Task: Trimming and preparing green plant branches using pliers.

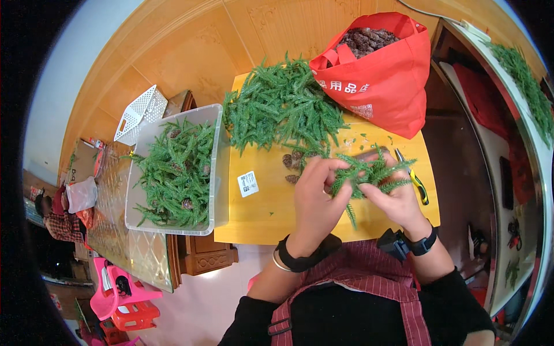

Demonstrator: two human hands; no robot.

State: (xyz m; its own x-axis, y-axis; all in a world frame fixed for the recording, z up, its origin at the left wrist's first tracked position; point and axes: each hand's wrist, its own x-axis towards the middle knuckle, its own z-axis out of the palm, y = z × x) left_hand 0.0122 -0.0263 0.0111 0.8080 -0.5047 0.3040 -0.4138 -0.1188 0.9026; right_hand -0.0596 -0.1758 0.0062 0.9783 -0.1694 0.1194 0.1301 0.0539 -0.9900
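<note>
My left hand [316,195] and my right hand [400,203] hold a green artificial pine sprig [369,170] between them, above the yellow tabletop [262,216]. Fingers and thumbs of both hands are closed on its stems; their exact grip is partly hidden by the needles. Several small brown pine cones [292,161] lie just left of my left hand. To the right of my right hand rest pliers [422,189] with yellow and black handles. A heap of loose green sprigs [280,104] covers the table's far side.
A translucent plastic bin [217,167] at the left holds sprigs with pine cones among them. A red bag [381,86] full of brown pine cones stands at the back right. A white label [248,183] lies on the table. A white basket [140,112] sits behind the bin.
</note>
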